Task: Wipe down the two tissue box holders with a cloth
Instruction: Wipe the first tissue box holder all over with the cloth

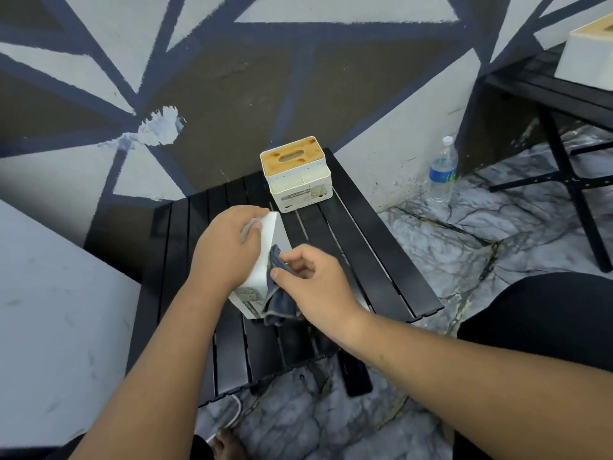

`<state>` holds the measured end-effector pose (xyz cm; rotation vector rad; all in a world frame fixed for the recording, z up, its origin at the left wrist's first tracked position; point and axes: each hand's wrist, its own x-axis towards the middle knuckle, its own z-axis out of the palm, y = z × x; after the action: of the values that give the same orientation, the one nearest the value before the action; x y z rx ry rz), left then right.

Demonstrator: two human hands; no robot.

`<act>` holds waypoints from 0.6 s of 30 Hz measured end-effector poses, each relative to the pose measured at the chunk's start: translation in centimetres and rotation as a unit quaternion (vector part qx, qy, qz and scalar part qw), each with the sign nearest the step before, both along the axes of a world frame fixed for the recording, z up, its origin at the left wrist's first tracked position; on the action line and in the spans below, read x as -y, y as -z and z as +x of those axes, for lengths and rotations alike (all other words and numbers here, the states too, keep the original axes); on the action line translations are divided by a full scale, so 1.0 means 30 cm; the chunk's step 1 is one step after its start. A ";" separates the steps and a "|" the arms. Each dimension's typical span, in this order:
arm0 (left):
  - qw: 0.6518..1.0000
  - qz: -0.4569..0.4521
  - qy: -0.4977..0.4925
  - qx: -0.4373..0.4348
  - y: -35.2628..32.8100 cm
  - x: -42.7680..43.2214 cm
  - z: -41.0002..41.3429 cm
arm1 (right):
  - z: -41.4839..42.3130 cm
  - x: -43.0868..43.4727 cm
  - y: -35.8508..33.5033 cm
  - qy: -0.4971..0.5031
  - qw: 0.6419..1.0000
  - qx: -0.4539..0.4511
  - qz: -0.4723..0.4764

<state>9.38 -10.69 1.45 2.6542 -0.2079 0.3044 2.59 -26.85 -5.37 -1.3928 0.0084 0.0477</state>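
The smooth white tissue box holder [277, 227] lies tipped on the black slatted table [365, 234], long axis near-to-far, labelled end nearest, left hand [229, 247] curled over its far end, right hand [315, 283] pinching a limp dark blue cloth [280, 303] against its right face; the second holder [300, 184], wooden slotted lid up, stands farther back.

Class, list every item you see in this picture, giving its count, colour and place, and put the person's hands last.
slatted table: one, black, centre.
tipped holder: one, white, on the slatted table.
upright holder: one, white, wooden lid, table's far end.
cloth: one, dark blue, against the tipped holder.
water bottle: one, clear, blue label, on the floor.
cut-off box: one, white, far table, top right.
left hand: one, grips the tipped holder.
right hand: one, pinches the cloth.
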 end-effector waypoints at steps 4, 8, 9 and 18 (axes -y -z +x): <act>1.000 0.006 0.001 0.000 -0.001 -0.004 -0.001 | -0.006 -0.001 -0.007 0.000 1.000 -0.002 -0.012; 1.000 0.014 0.009 -0.003 -0.003 -0.007 -0.001 | 0.082 0.026 -0.050 0.013 0.999 -0.019 -0.025; 1.000 0.013 0.010 -0.002 -0.003 -0.005 -0.004 | 0.078 0.023 -0.049 0.014 0.999 -0.022 -0.024; 1.000 0.011 0.012 -0.002 -0.004 -0.010 -0.001 | 0.057 0.013 -0.043 0.022 0.999 -0.021 -0.009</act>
<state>9.36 -10.40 1.57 2.6720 -0.2423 0.2919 4.29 -27.24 -4.07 -1.4089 0.0750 0.0397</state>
